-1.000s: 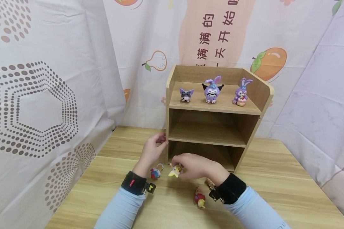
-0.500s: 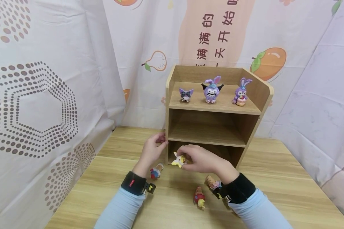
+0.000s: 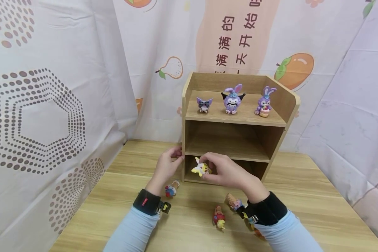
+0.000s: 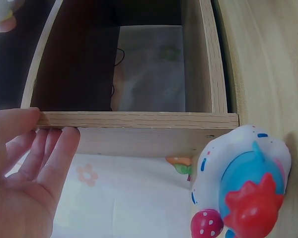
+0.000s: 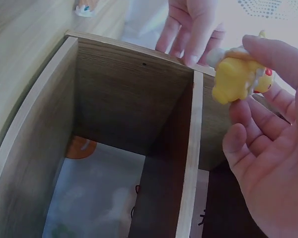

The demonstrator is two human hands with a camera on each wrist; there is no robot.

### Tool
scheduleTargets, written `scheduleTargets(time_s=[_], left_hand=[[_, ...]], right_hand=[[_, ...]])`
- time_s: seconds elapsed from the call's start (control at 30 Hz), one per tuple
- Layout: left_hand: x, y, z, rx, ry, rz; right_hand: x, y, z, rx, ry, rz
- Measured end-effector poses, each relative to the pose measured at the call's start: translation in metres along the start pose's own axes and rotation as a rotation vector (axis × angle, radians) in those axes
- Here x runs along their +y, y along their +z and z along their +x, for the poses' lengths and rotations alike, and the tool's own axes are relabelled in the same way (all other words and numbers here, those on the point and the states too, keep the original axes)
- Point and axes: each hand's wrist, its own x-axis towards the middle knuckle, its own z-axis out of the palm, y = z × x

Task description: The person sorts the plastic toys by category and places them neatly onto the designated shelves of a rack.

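My right hand [image 3: 228, 171] pinches a small yellow and white figurine [image 3: 202, 168] between thumb and fingers, in front of the lowest compartment of the wooden shelf [image 3: 236, 120]. In the right wrist view the yellow body of the figurine [image 5: 233, 79] shows beside the shelf's front edges. My left hand [image 3: 167, 168] holds the shelf's left side panel, thumb at the front edge and fingers along the outer face, as the left wrist view of the hand [image 4: 30, 168] shows. Beside the left forearm lies a blue, red and white figurine [image 3: 171, 190] with a tan end.
Three purple figures stand on the top shelf: a small one [image 3: 204, 105], a larger one [image 3: 231, 100] and one with a cake [image 3: 264, 104]. A red and yellow figurine [image 3: 219, 217] and an ice-cream-cone figurine [image 3: 232, 201] lie on the table [image 3: 189, 231]. The right wrist partly hides an orange-yellow piece [image 3: 258, 233].
The right hand has raised the yellow and white figurine from near the table to in front of the lowest compartment, drifting right. The left hand stays on the side panel.
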Motion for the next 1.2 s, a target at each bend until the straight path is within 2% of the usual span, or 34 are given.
scheduleTargets(time_s=[0.13, 0.4, 0.73, 1.03, 1.2], left_hand=[[0.0, 0.0, 0.0, -0.001, 0.0, 0.005], [0.001, 0.0, -0.001, -0.008, -0.026, 0.008], [0.001, 0.0, -0.001, -0.009, -0.018, 0.012], [0.001, 0.001, 0.0, -0.007, -0.02, 0.006], [0.0, -0.001, -0.001, -0.007, -0.042, -0.008]], right_hand=[[0.0, -0.005, 0.0, 0.058, -0.008, 0.02], [-0.001, -0.014, -0.003, 0.158, 0.045, 0.052], [0.002, -0.022, -0.007, 0.286, 0.062, -0.02], [0.006, -0.026, -0.006, 0.344, 0.096, -0.081], [0.008, -0.026, -0.004, 0.381, 0.109, -0.112]])
